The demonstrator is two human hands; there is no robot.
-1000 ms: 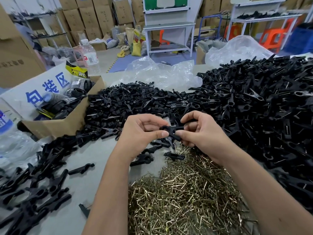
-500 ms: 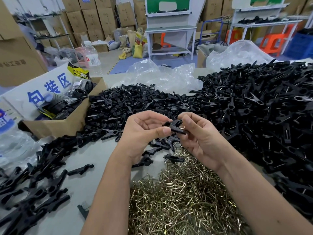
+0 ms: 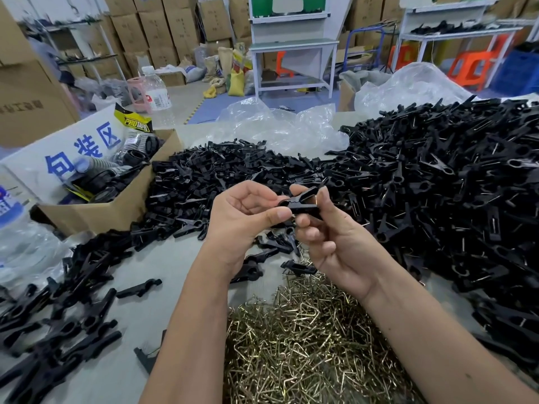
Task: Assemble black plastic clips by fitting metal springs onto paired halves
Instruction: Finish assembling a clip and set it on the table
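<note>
A black plastic clip (image 3: pixel 302 203) of two paired halves is held above the table between both hands. My left hand (image 3: pixel 243 220) pinches its left end with thumb and fingers. My right hand (image 3: pixel 332 240) grips its right end, thumb on top and fingers curled beneath. A glint of metal shows at the clip's right side. Below my hands lies a heap of brass-coloured metal springs (image 3: pixel 303 345). Loose black clip halves (image 3: pixel 204 182) spread across the table's middle and left.
A large mound of black clips with springs (image 3: pixel 437 193) fills the right side. An open cardboard box (image 3: pixel 116 205) stands at the left, a plastic bottle (image 3: pixel 157 94) behind it. Crumpled clear plastic (image 3: pixel 280 126) lies at the back. More clip halves (image 3: pixel 52 316) lie at lower left.
The clip has risen slightly and turned more level between my hands. My right thumb now sits on top of its right end. Both hands stayed over the same spot.
</note>
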